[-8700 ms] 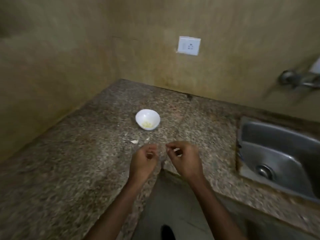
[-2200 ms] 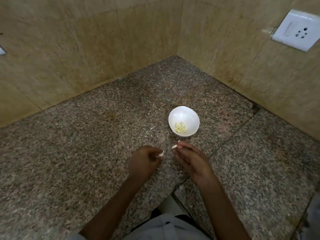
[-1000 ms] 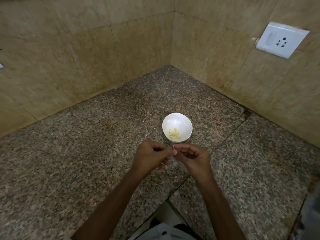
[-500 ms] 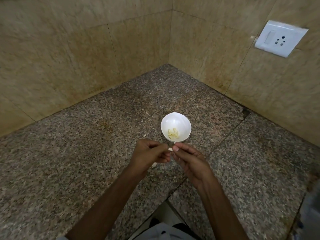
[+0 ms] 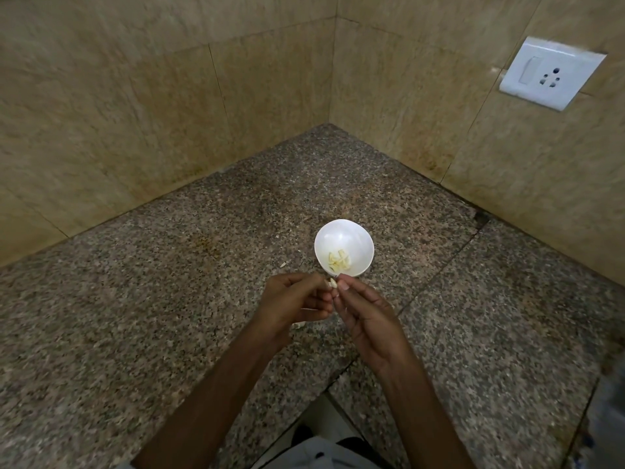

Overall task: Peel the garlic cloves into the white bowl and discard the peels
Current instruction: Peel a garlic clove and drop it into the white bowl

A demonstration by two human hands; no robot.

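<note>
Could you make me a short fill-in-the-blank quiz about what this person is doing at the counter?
1. The peeled garlic pieces lie inside the white ____.
2. The left hand and right hand pinch one garlic clove just in front of the bowl's ____.
3. The bowl stands on a speckled granite ____.
4. On the wall to the right is a white ____.

Missing words: bowl; rim; counter; socket
</note>
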